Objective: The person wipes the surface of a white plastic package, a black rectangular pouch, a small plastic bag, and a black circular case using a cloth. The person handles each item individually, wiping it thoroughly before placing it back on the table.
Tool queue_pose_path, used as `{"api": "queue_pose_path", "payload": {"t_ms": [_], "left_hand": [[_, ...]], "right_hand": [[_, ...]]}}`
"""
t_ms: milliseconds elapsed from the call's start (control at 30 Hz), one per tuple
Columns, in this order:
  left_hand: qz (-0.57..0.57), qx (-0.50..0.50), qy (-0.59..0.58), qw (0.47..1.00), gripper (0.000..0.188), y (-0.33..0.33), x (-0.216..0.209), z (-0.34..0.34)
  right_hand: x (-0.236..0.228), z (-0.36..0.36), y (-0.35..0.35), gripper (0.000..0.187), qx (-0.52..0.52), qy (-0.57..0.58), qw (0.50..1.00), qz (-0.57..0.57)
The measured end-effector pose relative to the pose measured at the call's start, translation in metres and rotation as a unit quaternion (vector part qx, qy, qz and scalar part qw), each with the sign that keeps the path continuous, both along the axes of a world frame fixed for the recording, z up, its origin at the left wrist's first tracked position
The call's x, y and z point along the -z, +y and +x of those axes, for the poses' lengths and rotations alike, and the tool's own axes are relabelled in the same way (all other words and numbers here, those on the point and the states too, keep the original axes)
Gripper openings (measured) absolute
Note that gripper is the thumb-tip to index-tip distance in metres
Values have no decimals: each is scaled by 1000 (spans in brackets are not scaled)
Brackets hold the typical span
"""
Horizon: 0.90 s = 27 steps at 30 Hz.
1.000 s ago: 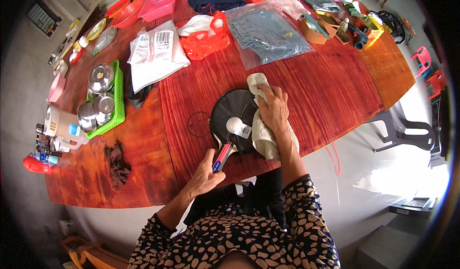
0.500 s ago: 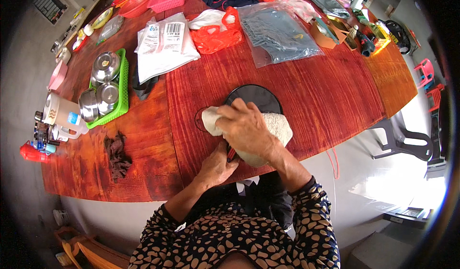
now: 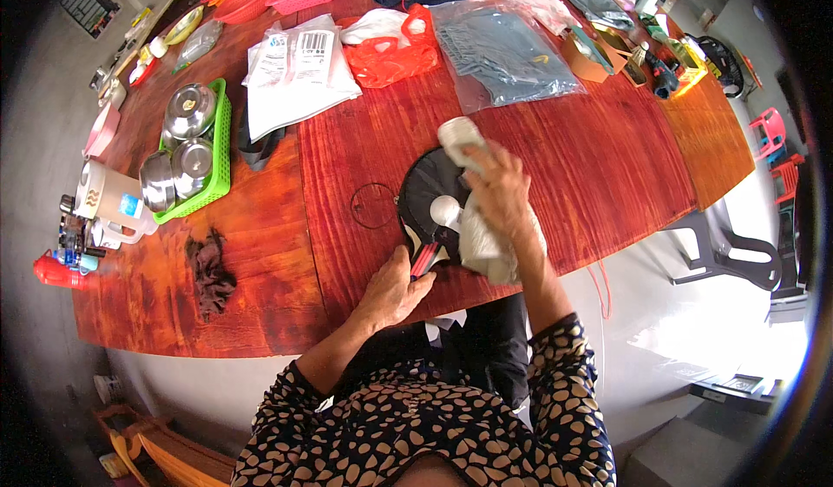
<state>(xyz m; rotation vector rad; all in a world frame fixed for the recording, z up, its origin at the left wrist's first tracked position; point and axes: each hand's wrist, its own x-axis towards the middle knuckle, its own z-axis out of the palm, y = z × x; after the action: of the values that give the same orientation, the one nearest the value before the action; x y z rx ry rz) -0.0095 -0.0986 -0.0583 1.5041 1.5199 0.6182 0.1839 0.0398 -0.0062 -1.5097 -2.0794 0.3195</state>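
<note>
What looks like a table tennis bat (image 3: 420, 194) lies at the table's near edge, with a round black head and a red and black handle. Around that handle my left hand (image 3: 390, 290) is closed. A white round spot (image 3: 446, 212), perhaps a ball or a mark, shows on the head. My right hand (image 3: 504, 188) grips a cream cloth (image 3: 488, 246); one end pokes out past the fingers beyond the bat, and the rest hangs over the bat's right side. The cloth hides part of the head.
A green basket of steel bowls (image 3: 221, 161) and a dark crumpled rag (image 3: 211, 274) are at the left. Beyond the bat lie a white plastic package (image 3: 299, 79), a red bag (image 3: 395, 57) and a clear bag of grey-blue cloth (image 3: 508, 57). A dark plastic chair (image 3: 724, 257) stands at the right.
My right hand has moved right and away from me with the cloth, uncovering the bat's left side and the white spot. The bat's head has shifted slightly left; my left hand still holds the handle.
</note>
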Motion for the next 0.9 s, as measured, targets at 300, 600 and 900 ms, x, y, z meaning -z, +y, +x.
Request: {"api": "queue_pose_path", "payload": {"t_ms": [300, 600, 900], "left_hand": [[-54, -12, -6, 998, 47, 6, -54, 5], [18, 7, -56, 998, 43, 5, -37, 0], [-76, -17, -129, 989, 46, 8, -61, 5]], "right_hand": [[7, 1, -117, 72, -90, -116, 980, 137], [-25, 88, -143, 59, -314, 39, 925, -213], [-62, 41, -31, 32, 101, -92, 990, -14]]}}
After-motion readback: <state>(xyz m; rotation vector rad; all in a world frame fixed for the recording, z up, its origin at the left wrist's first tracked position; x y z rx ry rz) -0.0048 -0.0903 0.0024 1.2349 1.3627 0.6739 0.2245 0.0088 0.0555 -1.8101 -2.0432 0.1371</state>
